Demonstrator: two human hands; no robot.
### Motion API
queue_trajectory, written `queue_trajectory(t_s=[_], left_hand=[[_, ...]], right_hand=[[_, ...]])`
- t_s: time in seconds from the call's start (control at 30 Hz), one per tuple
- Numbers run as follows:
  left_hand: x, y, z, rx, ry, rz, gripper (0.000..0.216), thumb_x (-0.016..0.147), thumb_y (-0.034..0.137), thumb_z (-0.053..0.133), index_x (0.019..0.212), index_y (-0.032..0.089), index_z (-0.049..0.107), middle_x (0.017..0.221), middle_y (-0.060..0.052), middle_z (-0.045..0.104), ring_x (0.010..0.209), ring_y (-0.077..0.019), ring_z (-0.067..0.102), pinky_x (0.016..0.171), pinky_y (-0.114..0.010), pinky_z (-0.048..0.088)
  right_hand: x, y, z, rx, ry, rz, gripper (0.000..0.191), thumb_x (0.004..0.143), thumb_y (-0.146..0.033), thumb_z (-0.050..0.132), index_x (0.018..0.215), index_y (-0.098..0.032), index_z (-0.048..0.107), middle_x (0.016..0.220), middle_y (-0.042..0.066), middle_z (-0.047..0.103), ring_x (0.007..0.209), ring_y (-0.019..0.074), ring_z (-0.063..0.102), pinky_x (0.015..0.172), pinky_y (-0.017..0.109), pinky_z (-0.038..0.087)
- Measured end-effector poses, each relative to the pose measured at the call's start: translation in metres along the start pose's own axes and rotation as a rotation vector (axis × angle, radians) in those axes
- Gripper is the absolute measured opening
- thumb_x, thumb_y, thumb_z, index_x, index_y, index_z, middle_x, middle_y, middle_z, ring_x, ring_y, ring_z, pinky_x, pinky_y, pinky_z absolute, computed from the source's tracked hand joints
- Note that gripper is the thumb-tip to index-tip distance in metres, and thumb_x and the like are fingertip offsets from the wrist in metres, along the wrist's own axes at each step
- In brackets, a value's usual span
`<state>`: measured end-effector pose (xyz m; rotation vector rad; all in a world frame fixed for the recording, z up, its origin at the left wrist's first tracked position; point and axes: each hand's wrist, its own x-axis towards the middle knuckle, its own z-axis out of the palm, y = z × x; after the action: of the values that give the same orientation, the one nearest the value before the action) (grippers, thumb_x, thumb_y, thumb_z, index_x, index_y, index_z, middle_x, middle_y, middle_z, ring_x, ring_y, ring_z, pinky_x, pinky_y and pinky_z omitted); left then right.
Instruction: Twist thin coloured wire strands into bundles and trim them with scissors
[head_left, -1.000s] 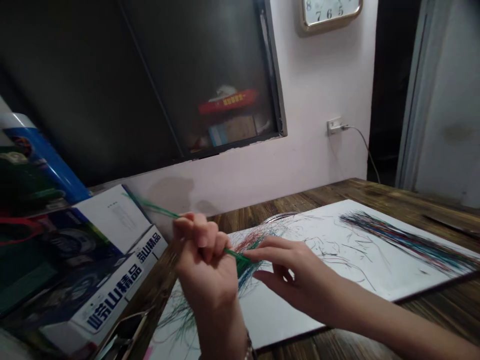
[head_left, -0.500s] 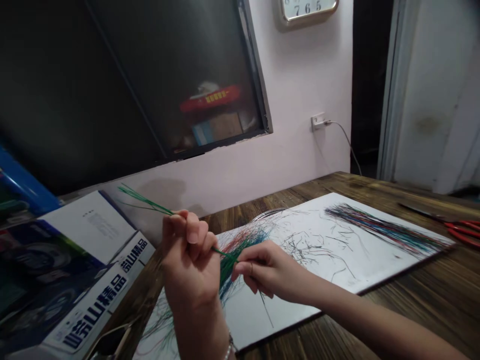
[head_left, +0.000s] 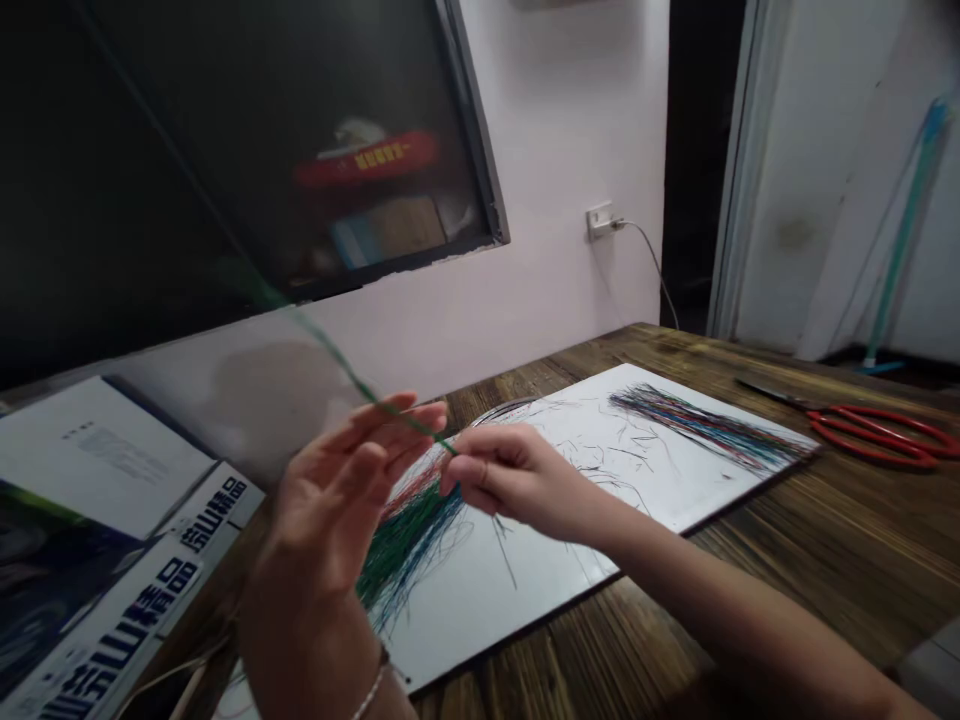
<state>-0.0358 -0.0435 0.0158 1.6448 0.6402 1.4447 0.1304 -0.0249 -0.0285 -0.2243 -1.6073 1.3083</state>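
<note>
A thin bundle of green wires point(head_left: 337, 355) slants up and left, blurred toward its far end. My right hand point(head_left: 517, 478) pinches its lower end between thumb and fingers, and a few dark strands show below that hand. My left hand point(head_left: 334, 495) is open beside the bundle, fingers stretched, with the wires crossing at its fingertips; whether they touch cannot be made out. Under both hands, a loose pile of green, red and blue wires point(head_left: 409, 528) lies on a white board point(head_left: 480, 620), partly hidden by my left hand.
A neater bundle of coloured wires point(head_left: 697, 425) lies on the board's right part, with scattered dark wire bits point(head_left: 592, 440) between. Red-handled scissors point(head_left: 870, 430) rest on the wooden table point(head_left: 757, 540). Printed boxes point(head_left: 127, 600) stand at left, near the wall.
My left hand has gone from closed round the green wires to open fingers. The bundle now points more steeply upward, still pinched by my right hand. The view has shifted right.
</note>
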Motion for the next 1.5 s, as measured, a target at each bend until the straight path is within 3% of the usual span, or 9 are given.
queue_trajectory(t_s=[0.2,0.5,0.77,0.93,1.03,1.1,1.23,1.37,1.5], left_hand=[[0.01,-0.017,0.028,0.009,0.041,-0.03,0.009,0.078,0.021,0.068,0.079,0.025,0.076,0.077,0.0,0.075,0.066,-0.0122,0.068,0.059,-0.018,0.055],[0.017,-0.026,0.02,-0.122,0.132,0.057,0.007,0.077,0.027,0.068,0.072,0.027,0.074,0.073,0.002,0.072,0.071,-0.0123,0.068,0.074,-0.025,0.055],[0.023,-0.033,0.023,-0.204,0.248,-0.071,0.004,0.069,0.02,0.073,0.066,0.018,0.072,0.061,0.001,0.065,0.056,-0.0077,0.061,0.057,-0.017,0.051],[0.025,-0.032,0.017,-0.033,0.375,0.048,0.005,0.071,0.017,0.071,0.066,0.016,0.069,0.059,0.002,0.064,0.057,-0.0074,0.061,0.06,-0.016,0.05],[0.023,-0.029,0.007,0.122,0.517,0.116,0.006,0.072,0.018,0.07,0.067,0.019,0.068,0.06,0.004,0.064,0.057,-0.0077,0.061,0.062,-0.018,0.051],[0.02,-0.028,0.0,0.279,0.599,0.179,0.006,0.073,0.017,0.069,0.069,0.021,0.067,0.061,0.005,0.064,0.059,-0.0085,0.061,0.064,-0.019,0.05],[0.013,-0.028,-0.012,0.72,0.673,0.178,0.006,0.077,0.02,0.065,0.074,0.025,0.067,0.065,0.004,0.064,0.065,-0.0121,0.062,0.063,-0.023,0.046],[0.013,-0.032,-0.018,1.002,0.618,0.112,0.012,0.076,0.014,0.06,0.069,0.023,0.064,0.058,0.002,0.063,0.06,-0.0165,0.06,0.058,-0.028,0.043],[0.016,-0.034,-0.016,1.043,0.558,0.05,0.015,0.076,0.014,0.056,0.066,0.023,0.062,0.056,0.001,0.063,0.059,-0.0179,0.062,0.058,-0.028,0.042]], right_hand=[[-0.003,-0.013,-0.016,0.128,-0.08,0.027,0.019,0.09,-0.022,0.054,0.074,-0.012,0.058,0.05,-0.009,0.034,0.043,0.0032,0.028,0.04,0.018,0.02],[0.0,-0.001,-0.02,0.265,-0.171,0.239,0.023,0.091,-0.031,0.052,0.08,-0.013,0.06,0.05,-0.008,0.04,0.042,0.0036,0.024,0.037,0.017,0.014],[0.005,0.019,-0.017,0.194,-0.184,0.33,0.023,0.089,-0.031,0.053,0.084,-0.013,0.065,0.051,-0.007,0.049,0.036,0.0012,0.03,0.035,0.016,0.018],[0.002,-0.009,-0.028,-0.197,0.311,0.0,0.011,0.082,-0.014,0.058,0.088,-0.015,0.067,0.072,0.0,0.065,0.059,0.0081,0.063,0.053,0.02,0.048],[-0.007,-0.035,-0.039,-0.39,0.599,-0.309,0.016,0.082,-0.009,0.055,0.089,-0.02,0.065,0.08,-0.001,0.066,0.067,0.0078,0.064,0.063,0.022,0.05],[-0.016,-0.037,-0.047,-0.578,0.502,-0.272,0.014,0.084,-0.011,0.053,0.088,-0.019,0.063,0.082,0.0,0.065,0.065,0.0079,0.062,0.059,0.022,0.049],[-0.038,0.012,-0.066,-1.002,-0.081,0.197,0.018,0.084,-0.009,0.048,0.09,-0.016,0.063,0.077,0.002,0.066,0.061,0.0094,0.059,0.056,0.022,0.045],[-0.062,0.07,-0.081,-1.152,-0.267,0.317,0.021,0.073,-0.001,0.054,0.087,-0.013,0.063,0.092,0.01,0.065,0.067,0.0144,0.058,0.055,0.026,0.037],[-0.069,0.084,-0.083,-1.238,-0.428,0.368,0.034,0.073,-0.002,0.051,0.103,-0.017,0.056,0.1,0.01,0.063,0.068,0.0152,0.056,0.051,0.025,0.028]])
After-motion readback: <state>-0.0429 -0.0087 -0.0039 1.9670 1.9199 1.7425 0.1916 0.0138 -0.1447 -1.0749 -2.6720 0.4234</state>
